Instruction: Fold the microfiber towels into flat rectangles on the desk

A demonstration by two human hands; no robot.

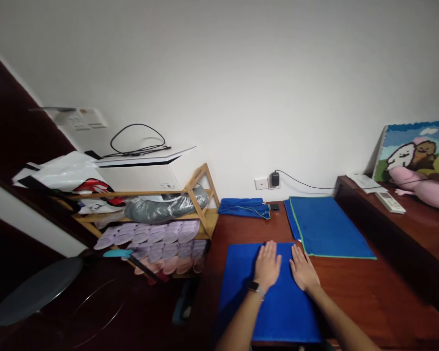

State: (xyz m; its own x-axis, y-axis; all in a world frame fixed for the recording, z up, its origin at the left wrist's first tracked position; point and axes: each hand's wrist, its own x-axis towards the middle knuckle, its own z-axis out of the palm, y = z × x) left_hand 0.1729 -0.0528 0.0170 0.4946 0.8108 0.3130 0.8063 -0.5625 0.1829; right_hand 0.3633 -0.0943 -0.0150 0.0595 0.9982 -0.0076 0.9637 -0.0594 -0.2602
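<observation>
Blue cloth (241, 297) spread flat on the wooden desk (369, 297), at the near left corner, its near hem at the desk's near edge. Single layer as far as I can see, with no fold in it; it looks smoothed out and nothing more.

Wooden rack (202, 192) stands off the desk's left edge with rows of pale slippers on its shelves and a white box on top. One round dark stool (36, 287) sits lower left, well apart.

Green-edged blue towel (329, 226) also lies flat, toward the back edge, just right of the cloth and behind it, the corners near each other. A blue strip shows along its left side; I cannot tell whether that is another cloth underneath.

Folded blue bundle (243, 207) sits at the back left corner against the wall. That one looks already folded.

Left hand (268, 265) and right hand (303, 270) are side by side on the far half of the cloth, palms down, fingers stretched out straight, pressing flat and gripping nothing.

Remote (389, 202) lies on the raised ledge along the desk's right edge. Watch (255, 287) is on the left wrist. Charger (275, 179) is plugged into the wall above the back edge.

Count:
- Blue cloths: three sure (two flat, one folded), maybe a fourth.
- Hands: two.
- Racks, stools, remotes, watches, chargers: one each.
</observation>
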